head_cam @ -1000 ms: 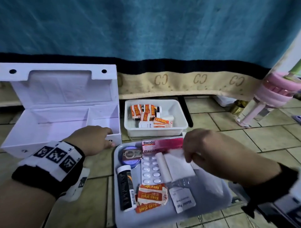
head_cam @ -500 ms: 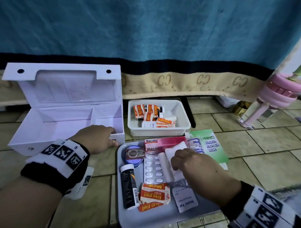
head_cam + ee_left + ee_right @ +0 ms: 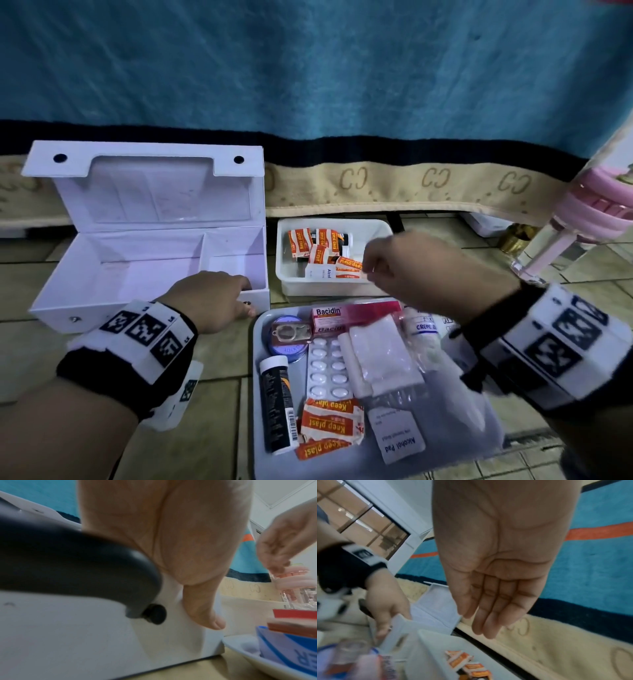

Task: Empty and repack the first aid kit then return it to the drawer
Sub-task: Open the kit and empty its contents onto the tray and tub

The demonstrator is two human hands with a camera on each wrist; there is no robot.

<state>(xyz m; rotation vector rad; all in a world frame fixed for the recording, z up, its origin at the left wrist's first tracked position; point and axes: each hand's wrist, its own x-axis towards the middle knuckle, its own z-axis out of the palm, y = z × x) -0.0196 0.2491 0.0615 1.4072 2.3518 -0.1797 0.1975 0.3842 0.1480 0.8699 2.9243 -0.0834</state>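
Note:
The white first aid box [image 3: 61,308] stands open and empty on the floor at the left, lid up. My left hand [image 3: 209,301] grips its front right corner, thumb [image 3: 202,608] pressed on the front wall. My right hand [image 3: 404,270] hovers over the white tub [image 3: 370,228] of plasters [image 3: 318,243]; its palm [image 3: 488,608] is bare, fingers straight. Below it a grey tray [image 3: 256,377] holds a Bacidin box [image 3: 342,313], blister pack [image 3: 325,366], dark tube [image 3: 275,404], gauze [image 3: 380,356], crepe bandage [image 3: 419,325], plasters [image 3: 329,425] and an alcohol pad [image 3: 397,435].
A blue blanket with a beige border [image 3: 411,181] hangs close behind the box and tub. A clear bottle with a pink lid [image 3: 582,219] and a gold object [image 3: 513,236] stand at the right. The floor is tiled.
My right hand has lifted off the gauze on the tray and moved up over the white tub, holding nothing. The left hand stays on the box corner.

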